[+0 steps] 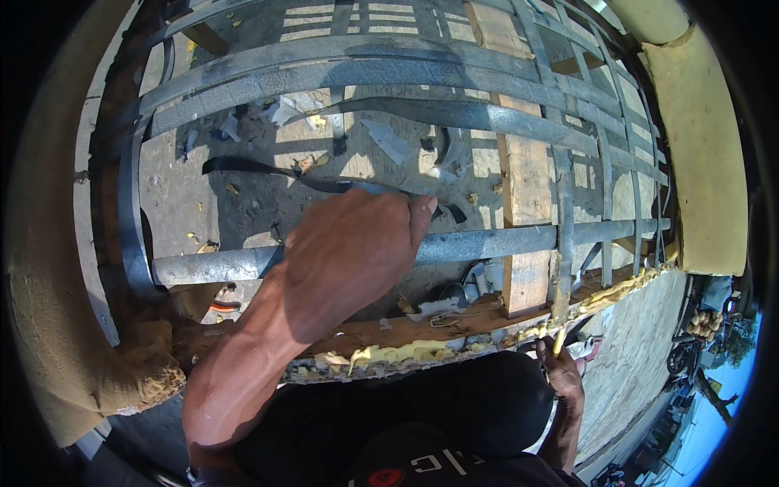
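My left hand [357, 243] reaches over the seat frame with its fingers curled closed on a loose black strap [312, 180]. One end of that strap sticks out to the left, and a short end shows right of my thumb. Just under the hand runs a grey webbing strap [487, 242] that crosses the frame. My right hand [561, 372] is closed at the outer side of the near wooden rail [389, 331], beside a narrow yellow piece [560, 341]. What its fingers grip is partly hidden; I cannot tell whether the yellow piece is foam or a handle.
More webbing straps [389, 75] cross the frame, some woven together. A bare wooden slat [526, 187] spans it on the right. Foam-padded arms stand left [49, 243] and right [710, 162]. Torn scraps [388, 142] litter the concrete below. Ragged yellow foam [398, 355] clings to the near rail.
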